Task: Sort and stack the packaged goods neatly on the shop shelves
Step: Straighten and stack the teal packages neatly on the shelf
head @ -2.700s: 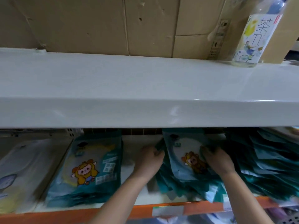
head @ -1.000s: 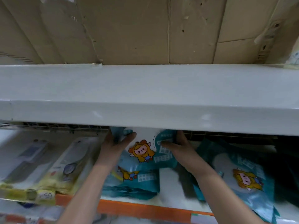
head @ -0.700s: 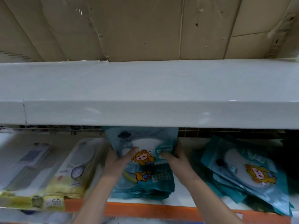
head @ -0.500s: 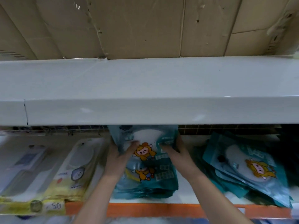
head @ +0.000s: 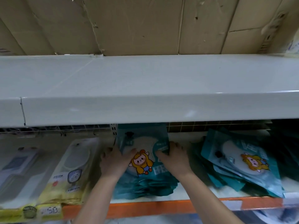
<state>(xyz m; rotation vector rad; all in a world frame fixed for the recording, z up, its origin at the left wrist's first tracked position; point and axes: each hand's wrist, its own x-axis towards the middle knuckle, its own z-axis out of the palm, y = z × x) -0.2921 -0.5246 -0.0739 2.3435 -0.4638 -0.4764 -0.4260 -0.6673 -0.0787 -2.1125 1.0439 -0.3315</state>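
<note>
Both hands, left (head: 115, 160) and right (head: 174, 159), grip the top teal packet (head: 144, 147) on the middle stack, lower shelf (head: 161, 207). Step: squaring it, seemingly; next, release flush.

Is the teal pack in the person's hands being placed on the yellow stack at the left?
No, both hands hold the teal pack over the teal stack, beside the yellow stack.
</note>
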